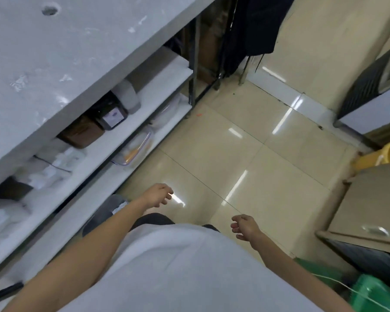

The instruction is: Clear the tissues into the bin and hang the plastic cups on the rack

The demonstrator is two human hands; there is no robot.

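A glossy tiled floor (245, 149) fills the middle of the view, streaked with light reflections. To the left a pale worktop (54, 52) slants across the upper corner, its surface flecked with small white scraps that may be tissue bits, though they are too blurred to tell. Under it run white shelves (144, 86) holding blurred containers, among them a clear box (136, 146) and a brown one (82, 134). A grey bin (105, 211) stands on the floor beside the lowest shelf, just under the left forearm. On the right sit a beige cabinet (369, 206), a yellow tub (385, 152) behind it and a green object (369, 291) near the bottom corner. No cups or rack can be made out.

The person's white shirt (178, 271) fills the lower frame. Both bare arms reach forward and down over the floor. The left hand (159, 195) hangs loose, fingers slackly curled, holding nothing. The right hand (245, 227) is lower and nearer the body, fingers spread slightly and also empty.
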